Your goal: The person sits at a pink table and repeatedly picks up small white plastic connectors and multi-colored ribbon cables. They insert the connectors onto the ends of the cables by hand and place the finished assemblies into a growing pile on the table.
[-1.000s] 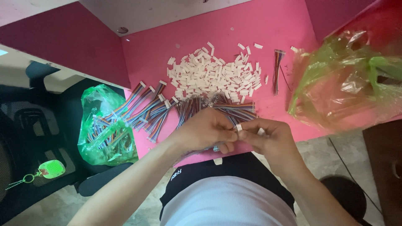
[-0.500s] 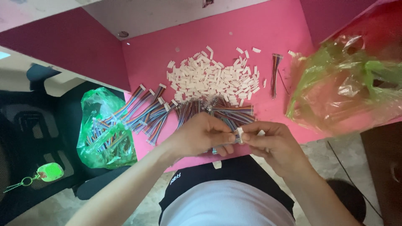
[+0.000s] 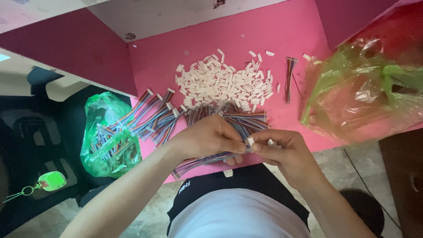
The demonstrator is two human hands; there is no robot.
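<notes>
Our left hand point(image 3: 211, 137) and right hand point(image 3: 282, 147) together at table's six o'clock edge, both pinching one white connector point(image 3: 250, 141) on a ribbon cable point(image 3: 198, 161), connector pile point(image 3: 224, 83) at twelve o'clock, pink table point(image 3: 273, 35).

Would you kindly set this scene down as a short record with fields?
Surface: pink table
Left hand: grips a multicoloured ribbon cable
Right hand: pinches a small white connector at the cable's end
Centre: pile of white connectors; bundles of cables
Left edge: green bag of cables
Right: crumpled clear bag
</notes>
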